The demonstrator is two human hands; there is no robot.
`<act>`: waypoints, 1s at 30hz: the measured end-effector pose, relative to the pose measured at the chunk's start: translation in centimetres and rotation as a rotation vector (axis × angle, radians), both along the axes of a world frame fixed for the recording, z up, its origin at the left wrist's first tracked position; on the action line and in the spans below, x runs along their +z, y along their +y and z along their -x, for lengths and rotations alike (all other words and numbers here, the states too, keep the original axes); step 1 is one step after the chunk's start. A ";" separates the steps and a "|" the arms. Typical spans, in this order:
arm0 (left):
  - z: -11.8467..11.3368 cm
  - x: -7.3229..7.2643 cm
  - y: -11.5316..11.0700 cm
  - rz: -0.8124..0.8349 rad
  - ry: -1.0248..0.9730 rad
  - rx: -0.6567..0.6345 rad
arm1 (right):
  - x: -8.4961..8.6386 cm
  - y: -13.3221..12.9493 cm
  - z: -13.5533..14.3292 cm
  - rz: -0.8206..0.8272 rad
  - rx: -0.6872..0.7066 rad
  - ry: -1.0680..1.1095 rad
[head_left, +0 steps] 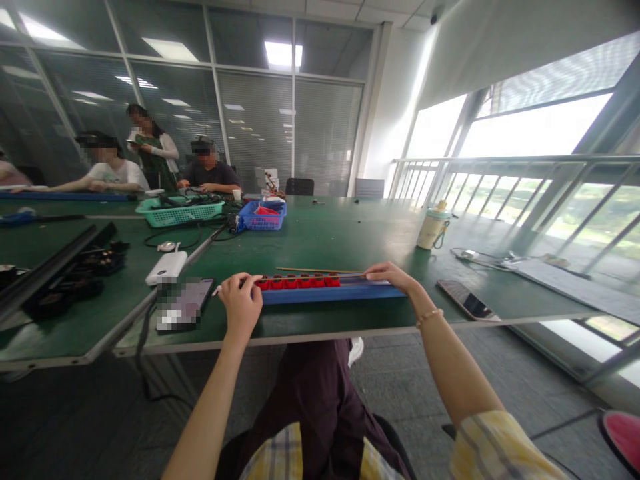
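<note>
A long blue tray (330, 295) lies along the table's front edge, with several red blocks (305, 281) lined up in its left and middle part. At its left end is my left hand (241, 299), fingers bent and pinched together. A thin pale rod (257, 277) shows at those fingertips and appears to run above the red blocks toward the right. My right hand (393, 275) reaches over the tray's right part, thumb and fingertips closed near the rod's other end. What lies under its palm is hidden. Behind the tray, another thin stick (290, 269) rests on the table.
Phones lie left (187, 303) and right (467, 299) of the tray. A white power bank (167, 268), a green basket (180, 213) with cables, a blue basket (263, 217) and a bottle (433, 228) stand farther back. Several people are across the table at the left.
</note>
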State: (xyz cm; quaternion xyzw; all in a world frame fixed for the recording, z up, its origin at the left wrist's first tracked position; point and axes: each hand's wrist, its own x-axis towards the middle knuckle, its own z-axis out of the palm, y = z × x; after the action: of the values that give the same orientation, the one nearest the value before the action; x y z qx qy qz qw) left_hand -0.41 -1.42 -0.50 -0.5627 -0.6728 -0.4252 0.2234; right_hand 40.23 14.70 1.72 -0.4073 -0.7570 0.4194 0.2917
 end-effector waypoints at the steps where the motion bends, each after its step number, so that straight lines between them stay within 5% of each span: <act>1: 0.0 0.0 0.0 -0.002 0.002 -0.001 | 0.0 0.1 0.0 0.000 0.012 0.002; 30: 0.1 -0.2 0.3 -0.028 -0.010 0.011 | -3.6 3.5 -1.3 -0.156 -0.289 0.338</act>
State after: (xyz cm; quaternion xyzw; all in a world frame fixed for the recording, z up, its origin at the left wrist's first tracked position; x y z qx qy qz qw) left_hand -0.49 -1.11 -0.71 -0.5536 -0.6712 -0.4359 0.2302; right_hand 41.57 18.20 -1.84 -0.4116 -0.6616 0.3758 0.5017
